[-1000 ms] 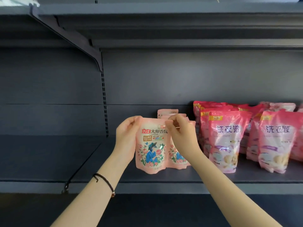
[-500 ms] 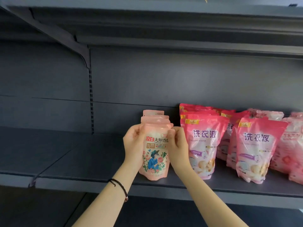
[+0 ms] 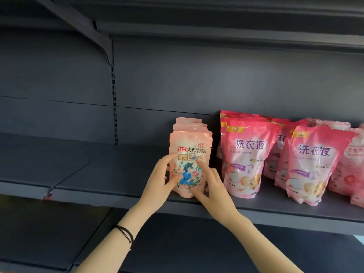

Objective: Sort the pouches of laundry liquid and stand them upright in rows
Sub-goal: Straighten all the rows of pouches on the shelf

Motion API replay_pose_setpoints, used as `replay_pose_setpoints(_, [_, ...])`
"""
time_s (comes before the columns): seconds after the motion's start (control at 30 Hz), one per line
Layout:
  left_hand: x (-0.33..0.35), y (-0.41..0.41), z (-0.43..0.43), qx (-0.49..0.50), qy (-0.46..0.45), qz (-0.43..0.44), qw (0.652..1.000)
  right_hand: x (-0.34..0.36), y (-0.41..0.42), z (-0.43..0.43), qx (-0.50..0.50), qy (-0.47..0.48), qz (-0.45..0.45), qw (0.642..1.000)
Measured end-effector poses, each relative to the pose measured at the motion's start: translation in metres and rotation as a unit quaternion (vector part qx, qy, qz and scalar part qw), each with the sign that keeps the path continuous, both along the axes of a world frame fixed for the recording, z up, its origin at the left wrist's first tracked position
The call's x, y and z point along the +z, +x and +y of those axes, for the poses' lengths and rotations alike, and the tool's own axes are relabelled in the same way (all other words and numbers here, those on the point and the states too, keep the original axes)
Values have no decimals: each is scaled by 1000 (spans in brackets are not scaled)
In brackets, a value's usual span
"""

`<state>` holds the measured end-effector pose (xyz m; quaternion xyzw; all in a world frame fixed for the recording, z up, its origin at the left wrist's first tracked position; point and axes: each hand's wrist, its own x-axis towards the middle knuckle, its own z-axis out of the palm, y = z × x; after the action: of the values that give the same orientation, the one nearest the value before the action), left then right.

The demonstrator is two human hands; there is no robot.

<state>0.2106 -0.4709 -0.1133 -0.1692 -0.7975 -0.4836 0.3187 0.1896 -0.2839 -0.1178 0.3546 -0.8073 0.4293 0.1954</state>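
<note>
A row of pale pink pouches stands upright one behind another on the dark shelf. The front pouch shows a figure in blue among flowers. Two more pale pouch tops rise behind it. My left hand touches the front pouch's left side with straight, spread fingers, the thumb on its lower face. My right hand rests against its lower right face, index finger pointing up. Neither hand is curled round it. To the right stand larger, darker pink pouches, with another front one further right.
More darker pink pouches crowd behind and at the far right edge. An upper shelf with a slanted bracket hangs overhead. The shelf stretches bare to the left. A lower shelf lies beneath my forearms.
The front pale pouch went from held at its top corners to standing in line with the ones behind. Both hands slid down to its lower sides and opened out.
</note>
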Motion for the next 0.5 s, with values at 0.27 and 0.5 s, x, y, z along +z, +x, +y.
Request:
replay_pose_setpoints(0.27, [-4,-5,-8,22,-127,-56,990,1,-5,-1,-77,44,17,996])
replay_pose_setpoints(0.5, [-2,-19,-7,49,-147,-64,986,7,-21,-8,-111,73,22,991])
